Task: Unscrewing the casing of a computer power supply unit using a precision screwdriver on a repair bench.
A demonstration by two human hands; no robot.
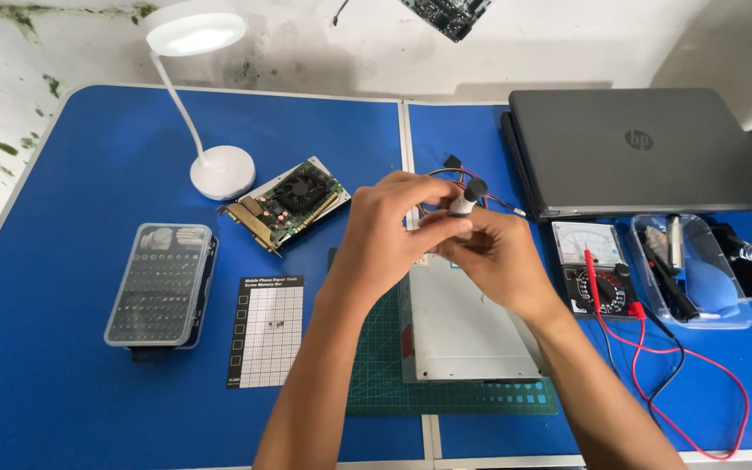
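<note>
Both of my hands meet above the table's middle, over a grey metal box (pixel 463 326) that lies on a green cutting mat (pixel 376 383). My right hand (pixel 498 261) grips a small grey tube with a black cap (pixel 467 198), held upright. My left hand (pixel 385 231) is closed around the lower part of the same tube, fingers touching the right hand. Coloured wires (pixel 454 167) come out from behind the hands.
A green graphics card with a fan (pixel 293 204) lies next to a white desk lamp (pixel 219 170). A clear screwdriver-bit case (pixel 160 283) and a gridded screw mat (pixel 265 331) sit left. A closed laptop (pixel 637 148), an analogue multimeter (pixel 594 265) with red and black leads, and a clear tool tray (pixel 698 278) sit right.
</note>
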